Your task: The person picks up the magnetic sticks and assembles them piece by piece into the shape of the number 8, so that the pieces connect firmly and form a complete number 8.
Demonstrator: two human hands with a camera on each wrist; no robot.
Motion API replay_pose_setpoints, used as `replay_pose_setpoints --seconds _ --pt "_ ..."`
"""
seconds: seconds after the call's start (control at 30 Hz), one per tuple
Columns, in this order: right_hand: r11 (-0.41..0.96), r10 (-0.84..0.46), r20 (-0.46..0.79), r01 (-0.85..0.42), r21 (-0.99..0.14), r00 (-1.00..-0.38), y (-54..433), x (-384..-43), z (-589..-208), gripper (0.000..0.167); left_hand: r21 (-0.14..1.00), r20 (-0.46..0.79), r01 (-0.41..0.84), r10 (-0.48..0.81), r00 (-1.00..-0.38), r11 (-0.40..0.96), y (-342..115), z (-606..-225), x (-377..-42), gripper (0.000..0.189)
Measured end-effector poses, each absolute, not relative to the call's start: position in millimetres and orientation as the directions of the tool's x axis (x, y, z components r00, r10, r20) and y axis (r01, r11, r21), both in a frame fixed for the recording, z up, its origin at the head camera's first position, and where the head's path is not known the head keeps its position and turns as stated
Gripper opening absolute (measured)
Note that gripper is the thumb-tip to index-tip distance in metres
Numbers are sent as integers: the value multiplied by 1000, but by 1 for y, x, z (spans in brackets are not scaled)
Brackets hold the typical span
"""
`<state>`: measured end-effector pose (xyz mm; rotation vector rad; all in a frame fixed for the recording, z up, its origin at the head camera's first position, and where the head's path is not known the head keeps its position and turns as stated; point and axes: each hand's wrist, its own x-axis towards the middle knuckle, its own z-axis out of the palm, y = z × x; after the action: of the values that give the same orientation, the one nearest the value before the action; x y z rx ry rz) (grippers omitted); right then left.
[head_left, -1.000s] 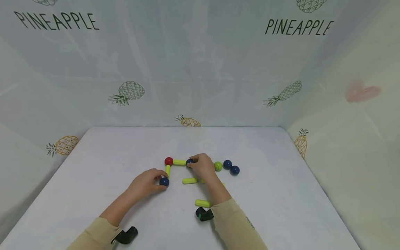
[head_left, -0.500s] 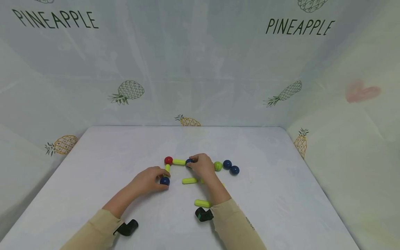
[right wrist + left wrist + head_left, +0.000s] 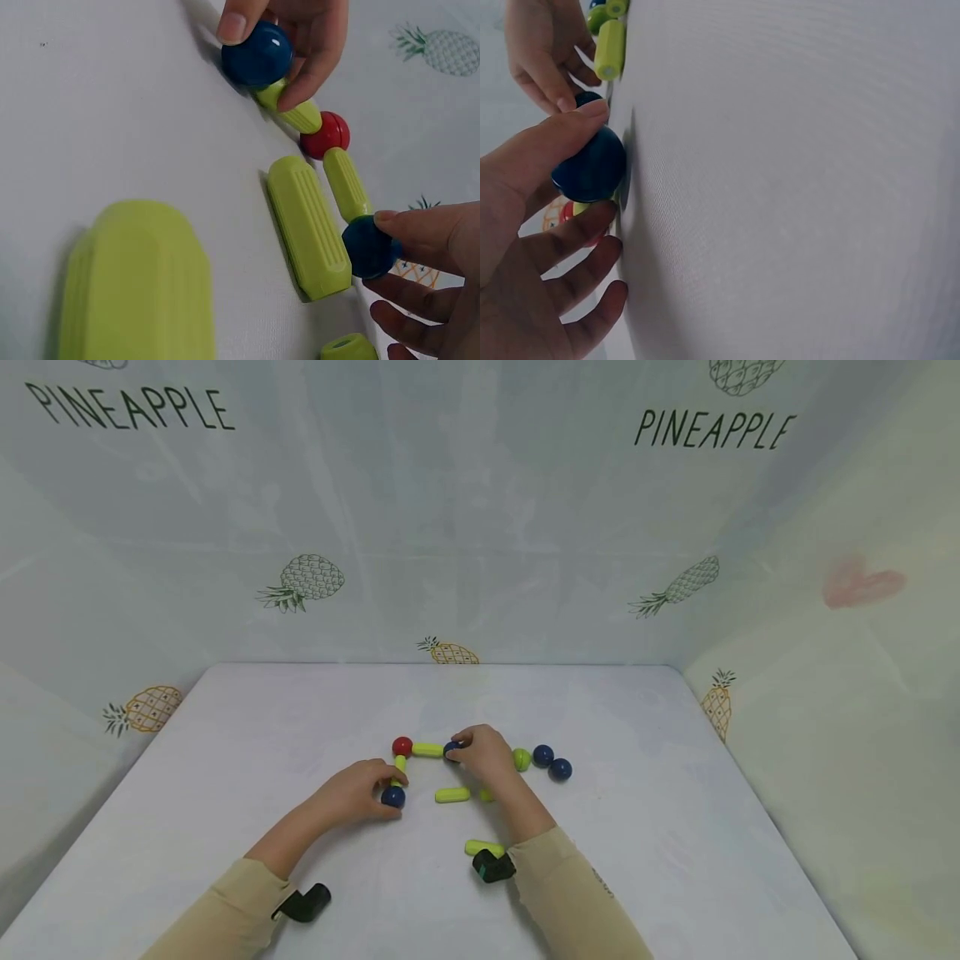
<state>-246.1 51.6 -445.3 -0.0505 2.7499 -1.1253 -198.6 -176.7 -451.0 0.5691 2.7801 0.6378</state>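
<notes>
My left hand (image 3: 358, 795) pinches a blue ball (image 3: 393, 797) between thumb and fingers, at the near end of a yellow-green rod (image 3: 400, 768). That rod runs up to a red ball (image 3: 402, 746). From the red ball a second yellow-green rod (image 3: 427, 750) leads right to another blue ball (image 3: 452, 751), which my right hand (image 3: 487, 760) grips with thumb and fingertips. The right wrist view shows this bent chain of balls and rods, with the left blue ball (image 3: 257, 55) and the right blue ball (image 3: 370, 247) at its two ends.
Loose yellow-green rods lie nearer me, one rod (image 3: 452, 795) between the hands and another rod (image 3: 484, 847) beside the right wrist's black camera (image 3: 492, 866). A green ball (image 3: 522, 759) and two blue balls (image 3: 560, 769) sit right of my right hand on the white table (image 3: 675, 843).
My left hand has edged slightly forward with its blue ball, toward the rod. The right hand keeps its hold, and its forearm now covers a rod end that showed before.
</notes>
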Motion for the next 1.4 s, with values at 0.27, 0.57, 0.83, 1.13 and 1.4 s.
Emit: replay_pose_setpoints --seconds 0.27,0.57,0.83,1.13,1.4 --pt "703 -107 -150 32 -710 -983 52 -246 -444 29 471 -126 306 406 -905 828 -177 -452 -199 42" --pt "699 -110 -72 -25 -715 -991 56 -237 -435 30 502 -119 295 403 -908 813 -177 -453 -198 44" --pt "695 -190 -65 -88 -714 -980 66 -222 -424 26 572 -110 277 407 -907 772 -173 -452 -196 41" --pt "729 -302 -143 -132 -672 -942 71 -212 -427 23 613 -96 248 382 -919 750 -168 -456 -198 41" --pt "744 -363 -109 -217 -632 -925 77 -208 -440 24 677 -87 210 359 -929 705 -171 -458 -201 44"
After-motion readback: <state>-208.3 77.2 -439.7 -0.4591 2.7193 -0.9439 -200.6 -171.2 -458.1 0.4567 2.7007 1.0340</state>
